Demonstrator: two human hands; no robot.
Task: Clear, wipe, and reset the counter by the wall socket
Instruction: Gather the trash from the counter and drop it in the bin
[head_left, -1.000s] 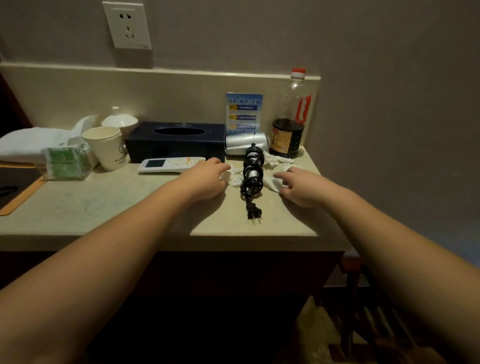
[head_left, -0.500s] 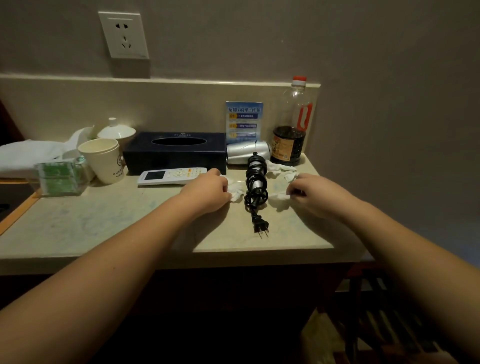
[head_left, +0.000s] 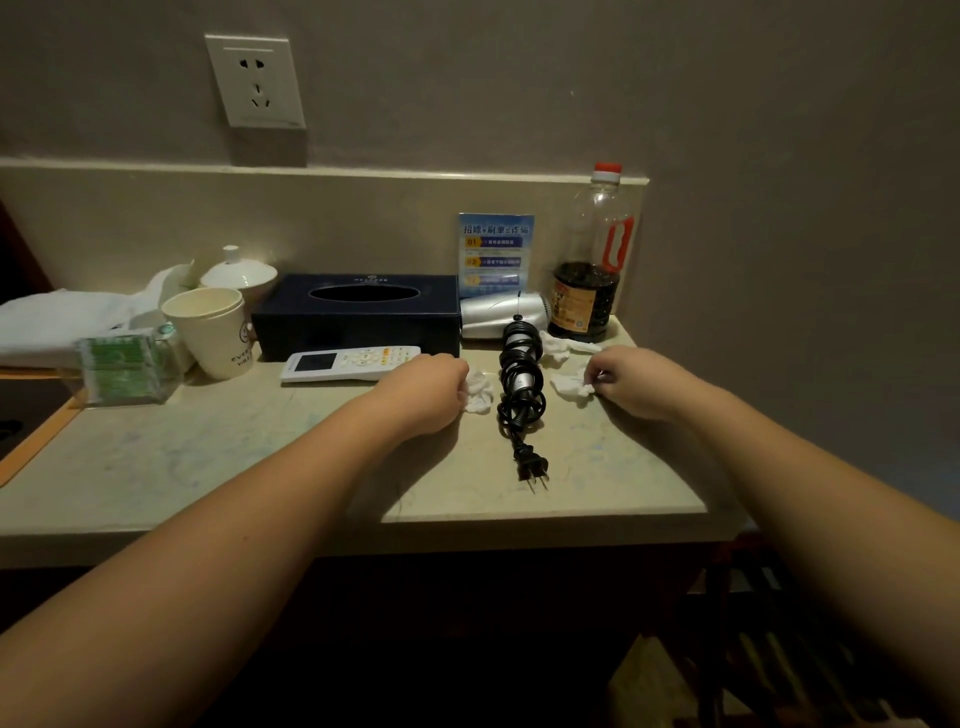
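Observation:
Crumpled white tissues lie on the pale counter (head_left: 208, 457) either side of a silver hair dryer (head_left: 501, 312) whose black cord (head_left: 521, 395) is wound round its handle, plug toward me. My left hand (head_left: 426, 389) grips one tissue wad (head_left: 480, 392) left of the cord. My right hand (head_left: 631, 382) pinches another tissue (head_left: 569, 385) right of the cord. A third tissue (head_left: 558, 345) lies near the bottle. The wall socket (head_left: 254, 80) is above at the left.
Along the back stand a dark tissue box (head_left: 358, 314), a white remote (head_left: 350, 362), a paper cup (head_left: 210, 327), a lidded white bowl (head_left: 239, 273), a green packet (head_left: 119, 366), a folded towel (head_left: 57, 317), a blue sign (head_left: 496, 252) and a soy sauce bottle (head_left: 592, 270).
Both hands have curled their fingers round the tissues on either side of the cord. The view has tilted slightly, showing more of the counter's front edge.

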